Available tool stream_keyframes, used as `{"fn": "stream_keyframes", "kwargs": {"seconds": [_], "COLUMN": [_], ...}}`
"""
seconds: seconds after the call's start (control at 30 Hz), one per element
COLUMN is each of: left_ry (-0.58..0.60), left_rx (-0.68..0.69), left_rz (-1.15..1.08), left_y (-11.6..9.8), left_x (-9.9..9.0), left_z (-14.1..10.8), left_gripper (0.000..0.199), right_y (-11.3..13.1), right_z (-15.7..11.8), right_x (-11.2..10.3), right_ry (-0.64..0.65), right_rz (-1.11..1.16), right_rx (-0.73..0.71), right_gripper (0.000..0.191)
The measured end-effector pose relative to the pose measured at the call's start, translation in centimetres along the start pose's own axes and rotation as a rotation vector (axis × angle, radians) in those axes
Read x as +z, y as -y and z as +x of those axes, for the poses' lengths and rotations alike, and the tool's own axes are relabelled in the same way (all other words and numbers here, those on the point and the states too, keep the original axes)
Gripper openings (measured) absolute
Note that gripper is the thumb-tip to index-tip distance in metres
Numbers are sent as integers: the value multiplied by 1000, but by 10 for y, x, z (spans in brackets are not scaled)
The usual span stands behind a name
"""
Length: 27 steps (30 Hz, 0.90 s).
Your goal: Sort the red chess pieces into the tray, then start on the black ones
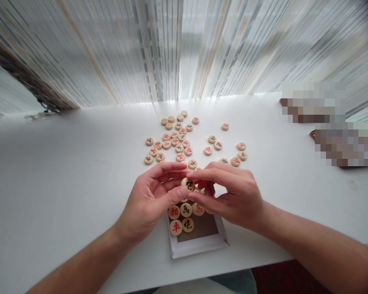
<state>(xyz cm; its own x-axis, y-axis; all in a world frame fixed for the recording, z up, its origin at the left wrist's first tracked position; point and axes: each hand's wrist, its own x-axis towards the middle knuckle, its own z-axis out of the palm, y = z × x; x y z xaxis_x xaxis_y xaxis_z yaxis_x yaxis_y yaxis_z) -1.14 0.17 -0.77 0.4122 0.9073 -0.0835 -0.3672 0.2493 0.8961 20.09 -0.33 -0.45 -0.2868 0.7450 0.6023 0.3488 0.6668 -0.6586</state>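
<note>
Between my two hands I hold one round wooden Chinese chess piece with a black character, its face tilted towards me. The thumb of my left hand presses its left edge, and the fingers arch above. My right hand pinches it from the right with thumb and forefinger. Below lies a shallow white box with a grey-brown bottom. In it are pieces in rows, among them a red-marked piece and a black-marked piece in the nearest row. My hands hide the box's far part.
Loose chess pieces lie scattered on the white table beyond my hands, some stacked or face down. More pieces lie to the right. Two blurred-out objects stand far right. A striped curtain hangs behind.
</note>
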Motion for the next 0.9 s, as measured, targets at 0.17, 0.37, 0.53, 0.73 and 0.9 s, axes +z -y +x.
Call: {"fn": "stream_keyframes", "kwargs": {"seconds": [0.17,0.37,0.53,0.73,0.9], "left_ry": [-13,-43,-41,-81,-111], "left_rx": [-20,-6,2,89,123], "left_rz": [-10,-36,-34,-49,-37], "left_y": [-1,-3,-4,-12,-12], "left_x": [3,4,6,2,-5], "left_z": [2,3,2,2,5], "left_gripper": [27,30,33,18,19], "right_y": [3,4,5,11,12], "right_z": [2,1,0,0,-1], "right_x": [0,0,-1,-6,-6], "right_ry": [40,32,35,228,564], "right_rz": [-22,-47,-71,-49,-129], "right_rx": [-48,-53,-31,-132,-282], "right_gripper": [13,15,14,13,6]}}
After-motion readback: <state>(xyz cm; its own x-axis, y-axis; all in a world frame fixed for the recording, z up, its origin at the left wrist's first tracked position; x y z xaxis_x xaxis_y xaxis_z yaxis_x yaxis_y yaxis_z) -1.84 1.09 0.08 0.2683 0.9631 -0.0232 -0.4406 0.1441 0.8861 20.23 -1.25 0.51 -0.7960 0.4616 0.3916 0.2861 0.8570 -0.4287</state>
